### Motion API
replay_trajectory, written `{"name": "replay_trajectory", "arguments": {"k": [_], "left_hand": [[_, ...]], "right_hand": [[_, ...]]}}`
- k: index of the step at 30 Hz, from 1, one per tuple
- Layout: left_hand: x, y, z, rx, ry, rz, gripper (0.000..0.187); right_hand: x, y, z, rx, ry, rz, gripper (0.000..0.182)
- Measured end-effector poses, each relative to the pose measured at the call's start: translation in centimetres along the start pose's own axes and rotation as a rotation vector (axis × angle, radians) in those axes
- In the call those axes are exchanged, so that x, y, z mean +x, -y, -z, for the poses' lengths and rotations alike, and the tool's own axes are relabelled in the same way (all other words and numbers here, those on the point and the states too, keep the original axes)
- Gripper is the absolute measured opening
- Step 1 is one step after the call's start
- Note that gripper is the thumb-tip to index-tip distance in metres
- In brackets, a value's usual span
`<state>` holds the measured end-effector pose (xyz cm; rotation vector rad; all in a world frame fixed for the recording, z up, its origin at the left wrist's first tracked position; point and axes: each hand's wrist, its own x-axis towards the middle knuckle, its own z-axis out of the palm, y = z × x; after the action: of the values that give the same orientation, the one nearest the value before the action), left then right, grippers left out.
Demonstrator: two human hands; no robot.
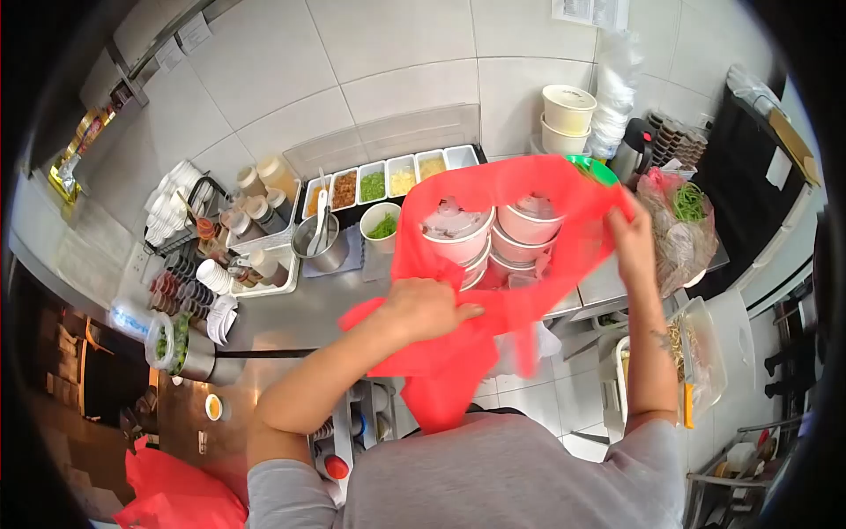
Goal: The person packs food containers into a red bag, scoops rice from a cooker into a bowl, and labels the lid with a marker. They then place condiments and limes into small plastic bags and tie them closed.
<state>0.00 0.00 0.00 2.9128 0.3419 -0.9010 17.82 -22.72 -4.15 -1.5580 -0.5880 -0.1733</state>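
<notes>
Head view: left hand (429, 309) and right hand (631, 236) are gripping the red plastic bag (493, 264) around lidded bowls (458, 231), overhanging the counter edge (564, 309).

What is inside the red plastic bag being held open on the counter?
Through the thin red bag, stacked lidded round containers show in two piles. Their contents are hidden by the lids, and the exact count is unclear. The left hand and right hand grip the bag's edges.

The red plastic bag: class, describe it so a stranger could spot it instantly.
Start at the steel counter below the tiled wall. Over its right end, the left hand and right hand hold the red plastic bag open. Unlike its neighbours, it is translucent, showing stacked lidded tubs inside.
</notes>
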Motion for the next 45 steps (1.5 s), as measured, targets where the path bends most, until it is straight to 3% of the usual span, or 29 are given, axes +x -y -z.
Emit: {"name": "replay_trajectory", "arguments": {"k": [2, 3, 5, 8, 11, 14, 16, 17, 18, 20, 23, 27, 30, 32, 33, 35, 38, 43, 44, 45], "left_hand": [[-1.7, 2.6, -0.5, 0.097, 0.133, 0.046, 0.043], [2.0, 1.5, -0.2, -0.054, -0.012, -0.126, 0.041], [2.4, 4.6, -2.2, -0.215, -0.165, -0.358, 0.037], [1.5, 4.5, -2.8, -0.828, -0.252, -0.642, 0.037], [3.6, 2.3, -4.0, -1.15, 0.0, -0.818, 0.046], [4.1, -0.1, -4.5, -1.521, 0.11, -0.938, 0.049], [3.0, -0.4, -2.3, -1.72, -0.089, -1.122, 0.053], [0.9, 0.1, -0.3, -1.78, -0.214, -1.223, 0.048], [-1.7, 0.7, 1.8, -1.823, -0.364, -1.314, 0.043], [-5.4, 1.8, 4.3, -2.029, -0.606, -1.367, 0.036], [-5.9, 4.9, 5.8, -2.002, -0.895, -1.077, 0.024], [-7.8, 6.3, 6.5, -1.962, -1.165, -0.873, 0.011], [-8.8, 9.4, 6.3, -1.912, -1.397, -0.869, 0.01], [-11.0, 11.6, 5.8, -1.765, -1.562, -0.987, 0.009], [-12.1, 12.6, 5.9, -1.685, -1.622, -1.059, 0.008], [-15.8, 14.6, 5.6, -1.648, -1.611, -1.006, 0.008], [-23.1, 16.7, 3.1, -1.636, -1.58, -0.93, 0.007], [-34.1, 22.0, -2.2, -1.746, -1.427, -0.705, 0.014], [-35.8, 22.6, -3.4, -1.784, -1.483, -0.609, 0.013], [-37.6, 23.3, -4.7, -1.818, -1.538, -0.509, 0.012]], "right_hand": [[0.4, 4.1, -1.1, 0.292, 0.005, -0.093, 0.022], [5.0, 4.9, 1.8, 0.318, 0.083, -0.053, 0.021], [7.1, 6.3, 1.5, 0.792, 0.538, -0.126, 0.022], [9.2, 9.1, -0.4, 0.78, 0.673, -0.022, 0.025], [10.6, 10.1, -3.1, 0.577, 0.513, -0.043, 0.026], [11.7, 9.7, -3.9, 0.675, 0.531, -0.094, 0.029], [12.6, 8.5, -3.6, 0.755, 0.598, -0.146, 0.032], [12.4, 8.7, -3.6, 0.761, 0.583, -0.167, 0.033], [13.5, 7.9, -3.1, 0.815, 0.718, -0.196, 0.034], [16.1, 5.9, -2.5, 0.755, 0.736, -0.163, 0.033], [18.0, 6.5, -4.6, 0.765, 0.677, -0.134, 0.027], [18.6, 8.8, -7.3, 0.84, 0.599, -0.065, 0.025], [16.1, 12.7, -11.0, 0.879, 0.621, 0.007, 0.028], [14.1, 15.7, -13.8, 0.836, 0.684, 0.162, 0.028], [13.8, 16.8, -15.0, 0.907, 0.74, 0.125, 0.028], [12.8, 19.1, -17.0, 1.031, 0.84, 0.052, 0.029], [7.4, 23.7, -21.8, 1.046, 0.774, 0.071, 0.028], [-3.7, 29.4, -30.0, 1.001, 1.14, 0.124, 0.03], [-5.3, 29.7, -32.1, 1.042, 1.255, 0.199, 0.031], [-7.6, 30.3, -34.4, 1.131, 1.14, 0.099, 0.032]]}}
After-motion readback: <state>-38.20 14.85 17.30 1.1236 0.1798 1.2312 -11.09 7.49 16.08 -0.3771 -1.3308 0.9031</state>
